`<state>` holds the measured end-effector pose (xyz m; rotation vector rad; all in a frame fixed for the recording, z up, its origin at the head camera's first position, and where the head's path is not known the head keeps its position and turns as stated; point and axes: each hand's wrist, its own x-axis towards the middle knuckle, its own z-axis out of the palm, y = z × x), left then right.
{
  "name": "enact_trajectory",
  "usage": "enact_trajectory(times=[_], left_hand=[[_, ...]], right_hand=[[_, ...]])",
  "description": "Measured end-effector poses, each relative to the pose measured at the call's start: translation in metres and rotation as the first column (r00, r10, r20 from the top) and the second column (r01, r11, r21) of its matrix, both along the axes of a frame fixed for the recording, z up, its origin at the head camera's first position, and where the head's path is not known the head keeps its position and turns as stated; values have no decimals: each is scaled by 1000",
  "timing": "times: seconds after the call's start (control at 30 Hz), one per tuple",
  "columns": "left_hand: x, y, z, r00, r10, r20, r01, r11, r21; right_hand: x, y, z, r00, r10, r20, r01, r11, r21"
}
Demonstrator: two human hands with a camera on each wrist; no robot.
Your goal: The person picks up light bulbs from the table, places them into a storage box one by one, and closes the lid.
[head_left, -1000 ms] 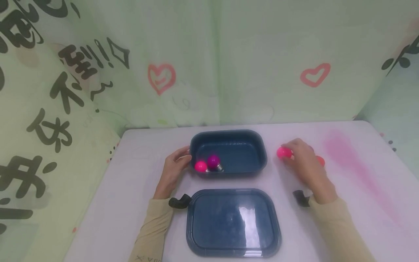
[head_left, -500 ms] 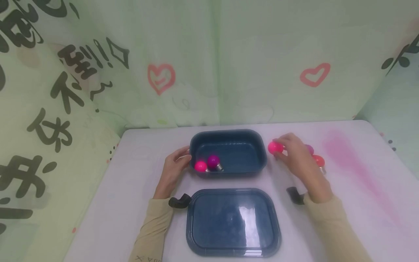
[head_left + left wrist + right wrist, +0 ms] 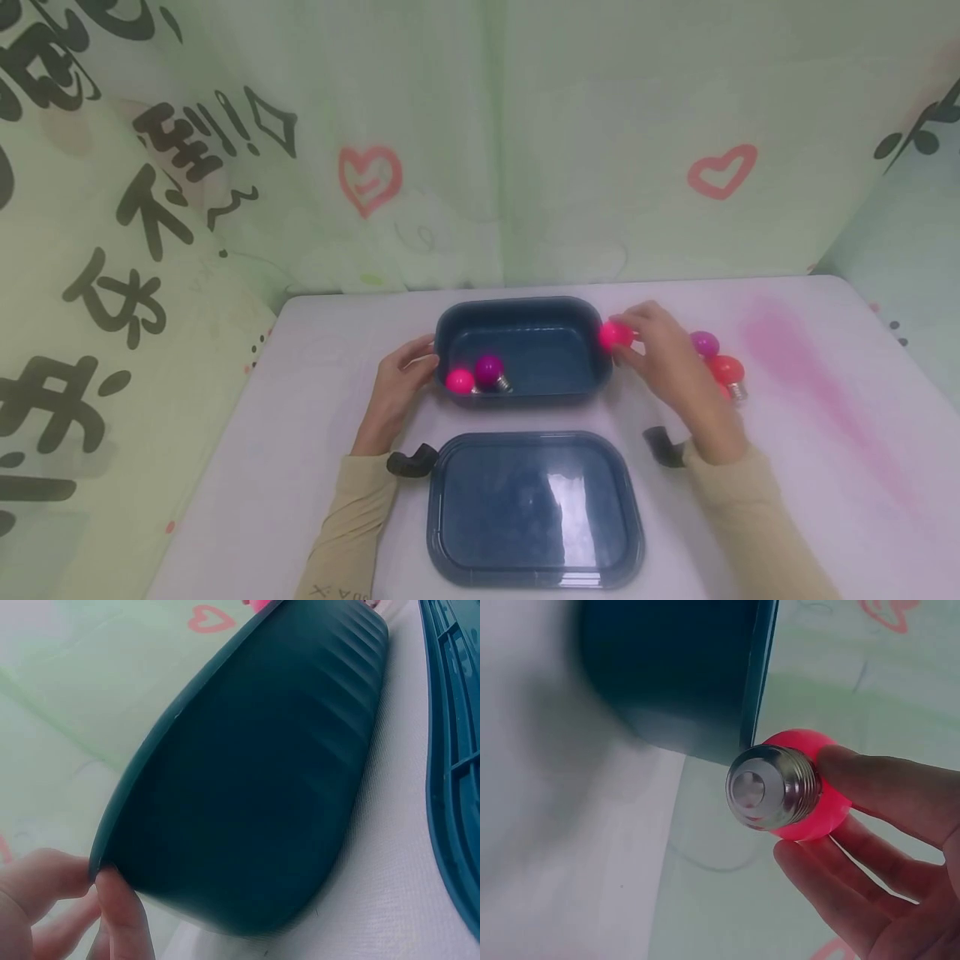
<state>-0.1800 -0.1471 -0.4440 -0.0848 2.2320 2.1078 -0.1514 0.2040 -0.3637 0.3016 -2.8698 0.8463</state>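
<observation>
A pink light bulb (image 3: 615, 335) is pinched in my right hand (image 3: 663, 362) beside the right rim of the dark blue box (image 3: 555, 398). Its metal screw base (image 3: 769, 787) faces the camera in the right wrist view. My left hand (image 3: 397, 387) pinches the box's left rim between thumb and fingers, as the left wrist view shows the fingers (image 3: 124, 915) at the edge. Inside the box, at the front left, lie another pink bulb (image 3: 460, 382) and a purple bulb (image 3: 489, 369).
In front of the box a blue lid (image 3: 532, 508) lies flat on the white table (image 3: 247, 500). Right of my right hand sit a purple bulb (image 3: 705, 343) and a red bulb (image 3: 726, 368), with another reddish one partly hidden. A printed curtain (image 3: 570, 192) hangs behind.
My right hand has carried the pink bulb leftward, from the loose bulbs to the box's right rim, uncovering more of those bulbs. The left hand and box stay put.
</observation>
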Motion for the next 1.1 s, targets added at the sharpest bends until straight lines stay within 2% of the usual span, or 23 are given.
enact_trajectory(times=[0.27,0.67,0.93,1.1], left_hand=[[-1,0,0,1000,-2,6,2,1000,0],[-1,-1,-1,1000,-12,2,12,1000,-10],[-2,1,-1,1000,3,-7,-3,1000,14],[-1,1,-1,1000,6,-9,-6,1000,17]], right_hand=[[-2,-6,1,1000,14,-19,-14,1000,13],[-3,-22,12,999,26,21,-27,1000,17],[-13,-35,2,994,105,-14,-105,994,9],[-19,-44,-8,991,125,-47,-125,992,7]])
